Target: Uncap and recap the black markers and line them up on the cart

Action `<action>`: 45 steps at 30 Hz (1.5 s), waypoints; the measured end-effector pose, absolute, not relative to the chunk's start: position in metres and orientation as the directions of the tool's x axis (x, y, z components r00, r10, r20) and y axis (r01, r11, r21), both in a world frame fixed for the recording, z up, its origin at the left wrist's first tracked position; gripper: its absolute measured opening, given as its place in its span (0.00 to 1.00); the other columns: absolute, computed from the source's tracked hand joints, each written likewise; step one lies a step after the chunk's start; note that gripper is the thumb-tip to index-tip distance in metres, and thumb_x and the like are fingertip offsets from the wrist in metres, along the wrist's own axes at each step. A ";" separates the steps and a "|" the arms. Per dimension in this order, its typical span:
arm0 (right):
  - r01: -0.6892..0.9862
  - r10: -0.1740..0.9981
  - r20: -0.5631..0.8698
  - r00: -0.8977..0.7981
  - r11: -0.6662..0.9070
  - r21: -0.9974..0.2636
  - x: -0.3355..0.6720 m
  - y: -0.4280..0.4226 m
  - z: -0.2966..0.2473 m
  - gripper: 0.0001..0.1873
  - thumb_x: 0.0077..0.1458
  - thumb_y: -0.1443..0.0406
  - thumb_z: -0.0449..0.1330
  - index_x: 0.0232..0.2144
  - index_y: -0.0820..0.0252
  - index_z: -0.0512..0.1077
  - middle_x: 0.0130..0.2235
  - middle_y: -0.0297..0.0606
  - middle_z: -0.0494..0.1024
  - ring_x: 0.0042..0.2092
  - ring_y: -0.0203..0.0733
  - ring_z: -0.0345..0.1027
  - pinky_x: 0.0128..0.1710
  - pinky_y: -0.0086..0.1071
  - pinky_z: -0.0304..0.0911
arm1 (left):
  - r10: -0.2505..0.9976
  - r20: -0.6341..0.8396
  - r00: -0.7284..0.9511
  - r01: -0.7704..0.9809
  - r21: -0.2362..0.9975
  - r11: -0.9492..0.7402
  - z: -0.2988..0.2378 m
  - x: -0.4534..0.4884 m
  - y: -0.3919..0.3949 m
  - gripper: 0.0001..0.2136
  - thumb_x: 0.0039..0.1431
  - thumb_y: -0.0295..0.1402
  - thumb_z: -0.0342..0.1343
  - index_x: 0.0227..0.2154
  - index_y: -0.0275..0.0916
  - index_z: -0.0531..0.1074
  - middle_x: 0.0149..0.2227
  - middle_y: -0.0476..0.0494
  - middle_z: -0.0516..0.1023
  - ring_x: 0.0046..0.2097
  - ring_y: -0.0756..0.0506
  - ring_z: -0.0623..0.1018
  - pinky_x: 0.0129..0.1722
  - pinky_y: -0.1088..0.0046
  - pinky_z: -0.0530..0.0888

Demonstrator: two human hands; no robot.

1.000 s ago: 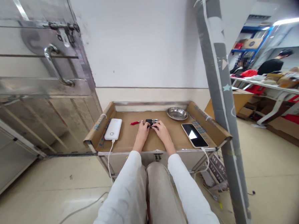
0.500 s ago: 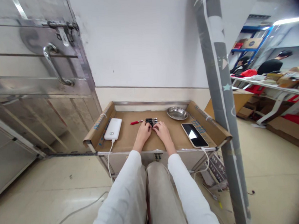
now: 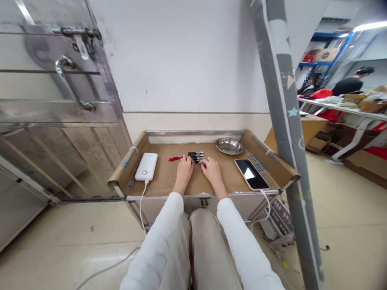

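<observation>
Several black pens (image 3: 195, 154) with silvery right ends lie side by side in a row on the cardboard-lined tray top (image 3: 165, 185). My left hand (image 3: 184, 169) is at the left ends of the row, its bent fingers closed against the nearest pen. My right hand (image 3: 210, 169) has its fingers drawn together at the right end of that same near pen. The fingers partly cover the lower pens. Just left of the row lies a red pen (image 3: 174, 158), its right tip close to my left fingers.
A white power bank (image 3: 146, 166) with a cable lies at the left. At the right are a shallow metal dish (image 3: 229, 146) and a phone (image 3: 251, 174) with a cable. A wrapped grey pipe (image 3: 283, 92) stands beside the tray. Two people sit in the background.
My hands have moved apart: the left slightly left and up to the pens' left ends, the right slightly right. More of the black pens shows between them.
</observation>
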State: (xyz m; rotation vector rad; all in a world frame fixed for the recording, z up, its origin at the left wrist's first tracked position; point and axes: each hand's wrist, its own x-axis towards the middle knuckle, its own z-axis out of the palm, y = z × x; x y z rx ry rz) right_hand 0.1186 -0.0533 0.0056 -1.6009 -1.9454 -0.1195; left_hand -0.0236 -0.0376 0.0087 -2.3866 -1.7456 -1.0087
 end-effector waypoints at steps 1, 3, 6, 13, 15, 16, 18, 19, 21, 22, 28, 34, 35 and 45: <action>0.921 0.863 0.501 -0.066 0.246 -0.302 0.119 -0.054 0.006 0.11 0.58 0.69 0.51 0.36 0.57 0.73 0.38 0.40 0.73 0.42 0.43 0.63 0.43 0.33 0.53 | 0.849 0.503 0.162 0.866 0.340 -0.367 0.009 -0.023 -0.038 0.03 0.60 0.26 0.47 0.33 0.36 0.65 0.38 0.39 0.69 0.42 0.44 0.72 0.45 0.66 0.69; 0.925 0.862 0.504 -0.048 0.229 -0.303 0.118 -0.055 0.007 0.12 0.58 0.70 0.50 0.37 0.57 0.73 0.38 0.41 0.73 0.42 0.42 0.63 0.43 0.33 0.53 | 0.853 0.500 0.154 0.879 0.325 -0.349 0.010 -0.023 -0.038 0.04 0.60 0.26 0.46 0.34 0.35 0.65 0.38 0.38 0.69 0.42 0.44 0.72 0.44 0.66 0.69; 0.924 0.863 0.501 -0.058 0.236 -0.300 0.118 -0.056 0.009 0.13 0.58 0.70 0.49 0.39 0.57 0.72 0.39 0.41 0.73 0.42 0.42 0.63 0.43 0.32 0.53 | 0.856 0.494 0.148 0.894 0.304 -0.330 0.010 -0.023 -0.038 0.04 0.61 0.26 0.46 0.35 0.35 0.65 0.39 0.38 0.69 0.42 0.44 0.72 0.44 0.66 0.69; 0.937 0.877 0.479 -0.030 0.191 -0.291 0.118 -0.057 0.010 0.15 0.58 0.71 0.48 0.41 0.57 0.72 0.39 0.41 0.72 0.43 0.42 0.63 0.43 0.32 0.52 | 0.857 0.497 0.133 0.924 0.251 -0.289 0.010 -0.023 -0.035 0.07 0.62 0.27 0.43 0.36 0.35 0.66 0.39 0.37 0.70 0.43 0.43 0.72 0.44 0.67 0.69; 0.933 0.875 0.483 -0.030 0.198 -0.299 0.118 -0.057 0.011 0.14 0.58 0.71 0.48 0.41 0.58 0.72 0.40 0.41 0.73 0.43 0.42 0.63 0.43 0.32 0.52 | 0.860 0.509 0.046 0.947 0.251 -0.199 0.011 -0.024 -0.036 0.10 0.62 0.26 0.41 0.37 0.33 0.67 0.39 0.35 0.70 0.43 0.42 0.72 0.44 0.65 0.69; 0.931 0.874 0.485 -0.033 0.203 -0.302 0.118 -0.057 0.011 0.14 0.58 0.71 0.48 0.40 0.58 0.72 0.40 0.40 0.73 0.43 0.41 0.63 0.43 0.32 0.52 | 0.856 0.516 -0.015 0.955 0.262 -0.141 0.011 -0.024 -0.036 0.10 0.61 0.25 0.40 0.39 0.32 0.67 0.40 0.34 0.70 0.44 0.41 0.72 0.45 0.65 0.69; 0.930 0.875 0.482 -0.037 0.207 -0.304 0.117 -0.058 0.012 0.13 0.58 0.71 0.48 0.37 0.58 0.72 0.39 0.40 0.73 0.43 0.41 0.63 0.43 0.32 0.52 | 0.836 0.534 -0.127 0.955 0.294 -0.042 0.010 -0.025 -0.038 0.12 0.60 0.23 0.40 0.42 0.31 0.66 0.45 0.31 0.70 0.49 0.39 0.70 0.48 0.63 0.67; 0.931 0.879 0.476 -0.034 0.202 -0.305 0.117 -0.059 0.013 0.13 0.58 0.70 0.48 0.36 0.58 0.72 0.39 0.40 0.73 0.43 0.41 0.63 0.44 0.32 0.51 | 0.823 0.543 -0.168 0.951 0.308 -0.009 0.009 -0.025 -0.039 0.13 0.59 0.23 0.40 0.43 0.30 0.66 0.48 0.29 0.69 0.52 0.38 0.68 0.50 0.61 0.66; 0.933 0.886 0.462 -0.024 0.186 -0.307 0.117 -0.059 0.013 0.12 0.58 0.70 0.49 0.35 0.58 0.72 0.39 0.40 0.73 0.43 0.41 0.63 0.44 0.32 0.51 | 0.807 0.551 -0.213 0.945 0.326 0.027 0.006 -0.026 -0.040 0.15 0.58 0.24 0.41 0.47 0.28 0.64 0.53 0.26 0.65 0.58 0.36 0.63 0.55 0.58 0.62; 0.935 0.890 0.456 -0.019 0.177 -0.308 0.117 -0.059 0.013 0.12 0.57 0.70 0.49 0.35 0.58 0.72 0.39 0.40 0.73 0.43 0.41 0.63 0.44 0.32 0.52 | 0.804 0.551 -0.224 0.942 0.332 0.034 0.005 -0.026 -0.041 0.16 0.58 0.24 0.42 0.48 0.27 0.64 0.55 0.25 0.63 0.60 0.35 0.60 0.56 0.57 0.60; 0.929 0.885 0.466 -0.023 0.191 -0.317 0.118 -0.055 0.008 0.13 0.57 0.70 0.48 0.35 0.58 0.72 0.39 0.41 0.73 0.44 0.42 0.63 0.46 0.33 0.53 | 0.808 0.505 -0.304 0.886 0.462 0.044 0.007 -0.025 -0.045 0.13 0.60 0.24 0.38 0.40 0.30 0.67 0.45 0.26 0.69 0.54 0.33 0.66 0.52 0.50 0.61; 0.881 0.837 0.548 0.014 0.249 -0.403 0.117 -0.053 0.008 0.17 0.57 0.70 0.46 0.46 0.62 0.68 0.44 0.45 0.72 0.46 0.44 0.64 0.47 0.35 0.57 | 0.827 0.504 -0.249 0.864 0.502 -0.046 0.013 -0.026 -0.043 0.13 0.64 0.27 0.35 0.39 0.31 0.65 0.41 0.30 0.68 0.44 0.39 0.72 0.44 0.59 0.68; 0.865 0.821 0.571 0.019 0.273 -0.421 0.116 -0.054 0.009 0.19 0.57 0.70 0.45 0.49 0.62 0.65 0.46 0.46 0.71 0.48 0.44 0.64 0.48 0.36 0.58 | 0.842 0.509 -0.180 0.854 0.505 -0.123 0.013 -0.025 -0.042 0.13 0.65 0.29 0.36 0.41 0.32 0.65 0.42 0.32 0.68 0.42 0.41 0.72 0.43 0.63 0.69; 0.700 0.807 0.589 -0.050 0.448 -0.556 0.117 -0.052 0.010 0.16 0.58 0.68 0.47 0.45 0.60 0.68 0.44 0.44 0.70 0.44 0.41 0.67 0.48 0.35 0.62 | 0.733 0.644 0.217 0.492 0.576 -0.652 0.014 -0.023 -0.039 0.10 0.63 0.32 0.48 0.46 0.39 0.64 0.45 0.42 0.70 0.48 0.48 0.72 0.51 0.70 0.68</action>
